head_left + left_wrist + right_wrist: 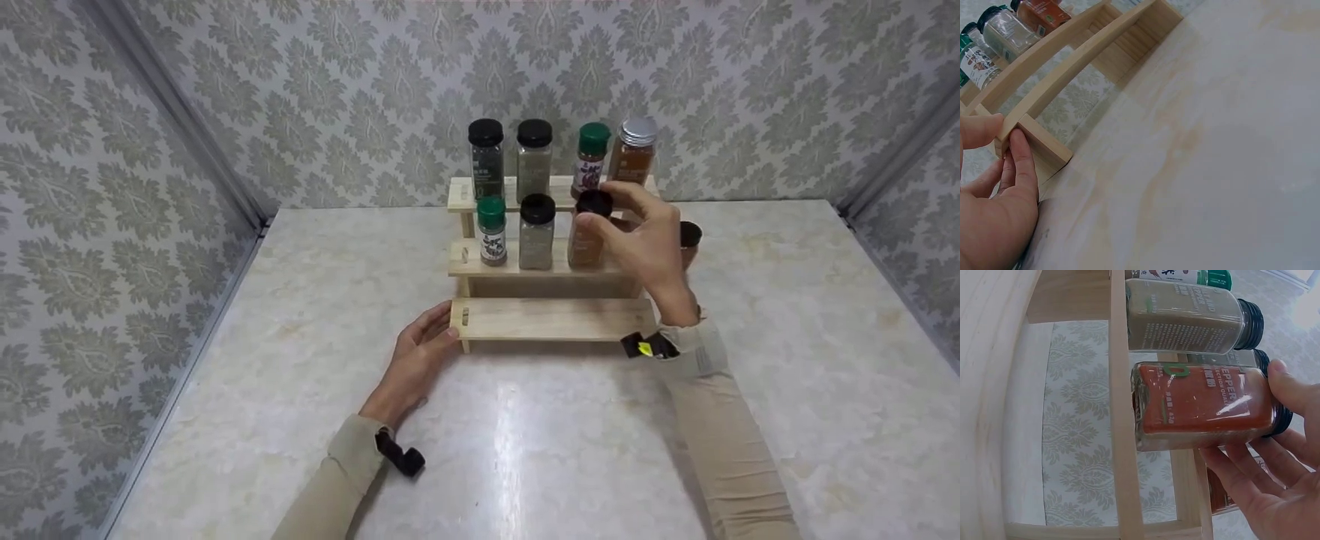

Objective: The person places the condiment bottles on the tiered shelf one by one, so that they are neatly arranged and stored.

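Note:
A three-tier wooden spice rack (555, 319) stands toward the back of the table. My left hand (416, 356) pinches the left end of its lowest shelf, thumb above and fingers beneath in the left wrist view. With thumb and fingers at its black cap and side, my right hand (651, 244) holds a jar of orange-red pepper powder (1207, 405) upright at the right part of the middle shelf. Left of it on that shelf are a black-capped jar of pale powder (536, 240) and a small green-capped bottle (493, 240).
On the top shelf stand two black-capped jars (487, 161) (534, 165), a green-capped bottle (591, 161) and a silver-capped jar (634, 154). Another dark-capped jar (690, 240) is right of the rack, partly behind my right hand. Patterned walls (360, 97) enclose the table (337, 262).

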A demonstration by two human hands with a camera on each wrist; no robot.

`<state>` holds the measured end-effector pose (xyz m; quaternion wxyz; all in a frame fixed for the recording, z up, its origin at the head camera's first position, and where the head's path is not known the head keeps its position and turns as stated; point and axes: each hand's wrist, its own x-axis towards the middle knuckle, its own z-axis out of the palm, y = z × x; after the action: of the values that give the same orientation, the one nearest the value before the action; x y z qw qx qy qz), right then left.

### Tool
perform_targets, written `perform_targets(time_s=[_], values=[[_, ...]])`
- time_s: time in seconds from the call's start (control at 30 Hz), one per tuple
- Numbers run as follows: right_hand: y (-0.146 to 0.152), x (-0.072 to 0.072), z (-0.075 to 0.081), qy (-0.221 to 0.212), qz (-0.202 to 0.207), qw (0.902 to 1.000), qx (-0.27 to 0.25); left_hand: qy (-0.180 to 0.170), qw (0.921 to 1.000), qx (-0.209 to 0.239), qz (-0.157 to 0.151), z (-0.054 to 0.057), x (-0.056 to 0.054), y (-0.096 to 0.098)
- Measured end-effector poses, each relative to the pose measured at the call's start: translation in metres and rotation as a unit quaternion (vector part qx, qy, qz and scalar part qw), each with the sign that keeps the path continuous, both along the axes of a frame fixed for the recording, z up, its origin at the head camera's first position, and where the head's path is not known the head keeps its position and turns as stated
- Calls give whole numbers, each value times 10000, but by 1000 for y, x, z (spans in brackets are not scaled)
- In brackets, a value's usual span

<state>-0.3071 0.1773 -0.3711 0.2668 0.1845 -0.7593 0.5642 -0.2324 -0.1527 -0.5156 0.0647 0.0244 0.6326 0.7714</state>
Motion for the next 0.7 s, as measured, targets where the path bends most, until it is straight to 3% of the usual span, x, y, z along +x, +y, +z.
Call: perform_targets(time_s=[0.37,0.7], values=[[4,3,5,-202,-39,9996,185,-6,10000,-53,11,6,-1,3],[44,10,24,363,-245,9983,397,-49,9999,93,-100,1,-2,-1]])
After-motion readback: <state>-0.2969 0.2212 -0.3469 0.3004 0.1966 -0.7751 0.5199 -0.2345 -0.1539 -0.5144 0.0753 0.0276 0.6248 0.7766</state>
